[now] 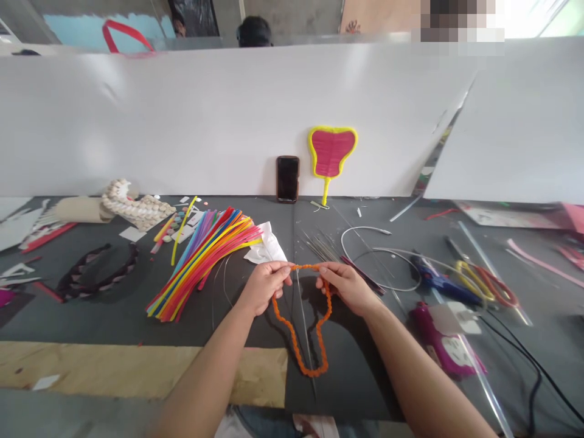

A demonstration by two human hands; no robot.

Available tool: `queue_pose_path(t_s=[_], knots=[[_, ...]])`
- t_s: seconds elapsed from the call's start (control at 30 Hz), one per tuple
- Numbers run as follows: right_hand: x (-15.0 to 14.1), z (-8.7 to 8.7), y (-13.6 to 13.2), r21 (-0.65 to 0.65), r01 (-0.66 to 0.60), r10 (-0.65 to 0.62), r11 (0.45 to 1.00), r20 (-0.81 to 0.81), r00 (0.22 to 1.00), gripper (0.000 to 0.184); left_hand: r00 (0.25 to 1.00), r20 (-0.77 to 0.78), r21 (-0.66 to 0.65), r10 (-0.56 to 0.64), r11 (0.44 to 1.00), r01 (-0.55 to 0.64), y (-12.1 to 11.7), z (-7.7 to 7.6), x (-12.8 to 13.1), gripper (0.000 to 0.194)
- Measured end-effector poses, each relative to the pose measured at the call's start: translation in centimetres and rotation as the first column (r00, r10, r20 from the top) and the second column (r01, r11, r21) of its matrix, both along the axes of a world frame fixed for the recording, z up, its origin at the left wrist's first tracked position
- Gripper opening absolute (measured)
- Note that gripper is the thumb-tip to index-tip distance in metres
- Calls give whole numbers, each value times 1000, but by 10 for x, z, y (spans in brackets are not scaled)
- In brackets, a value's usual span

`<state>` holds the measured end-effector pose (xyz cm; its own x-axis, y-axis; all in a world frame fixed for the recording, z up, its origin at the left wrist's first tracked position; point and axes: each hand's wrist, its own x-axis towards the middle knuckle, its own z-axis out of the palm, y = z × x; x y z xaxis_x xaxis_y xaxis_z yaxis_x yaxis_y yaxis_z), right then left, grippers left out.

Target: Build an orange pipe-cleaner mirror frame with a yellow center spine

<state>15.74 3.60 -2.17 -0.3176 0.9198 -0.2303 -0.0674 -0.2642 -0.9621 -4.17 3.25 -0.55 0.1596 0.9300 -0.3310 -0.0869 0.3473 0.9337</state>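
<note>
Between my two hands hangs a loop of twisted orange pipe cleaner [295,347], its lower end close over the dark table. My left hand [268,285] pinches the top of the loop on one side, thumb against fingers. On the other side my right hand [341,283] pinches it in the same way, leaving a short stretch of orange between the fingertips. Left of my hands lies a fanned bundle of coloured pipe cleaners [201,261], with a crumpled white wrapper [269,246] at its end. Thin metal wires [323,246] lie just beyond my right hand.
A yellow-edged pink fan [334,155] and a phone [288,179] lean on the white partition [205,121]. At right lie a glue gun [440,277], scissors [495,286], a magenta power strip [449,347] and cables. A braided dark headband [98,274] rests at left.
</note>
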Motion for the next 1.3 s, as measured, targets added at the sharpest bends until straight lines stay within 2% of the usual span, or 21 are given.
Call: queue_pose_path(t_s=[0.13, 0.4, 0.6, 0.77, 0.87, 0.97, 1.03, 1.1, 1.17, 1.3], knots=[[-4, 3, -2, 39, 28, -29, 999, 20, 999, 39, 996, -70, 28, -54, 998, 56, -1, 0, 1, 39], [-6, 2, -3, 72, 32, -34, 997, 35, 999, 33, 971, -226, 174, -82, 977, 123, -3, -8, 1, 34], [-7, 1, -3, 57, 28, -30, 998, 19, 999, 30, 944, -314, 195, -102, 966, 169, -3, -5, 0, 26], [-7, -2, -2, 76, 66, -67, 995, 6, 998, 33, 964, -249, 172, -91, 976, 136, -4, -5, 2, 34], [-6, -6, 1, 122, 186, -193, 975, 51, 980, 36, 978, -196, 239, 67, 971, -19, -1, -5, 1, 41], [-2, -8, 4, 282, 227, -299, 932, 246, 922, 36, 937, -179, 374, 300, 902, -218, 4, -6, -4, 34], [1, -9, 5, 465, 136, -346, 875, 403, 847, 32, 895, -162, 449, 415, 839, -308, 7, -7, -8, 29], [4, -8, 6, 616, 21, -409, 787, 496, 766, 31, 858, -168, 501, 486, 792, -350, 9, -9, -12, 26], [8, -7, 7, 707, -26, -482, 707, 509, 713, 32, 828, -188, 551, 528, 755, -356, 9, -10, -14, 23], [14, -5, 7, 800, 72, -622, 596, 403, 672, 34, 754, -228, 690, 617, 648, -322, 6, -10, -17, 17]])
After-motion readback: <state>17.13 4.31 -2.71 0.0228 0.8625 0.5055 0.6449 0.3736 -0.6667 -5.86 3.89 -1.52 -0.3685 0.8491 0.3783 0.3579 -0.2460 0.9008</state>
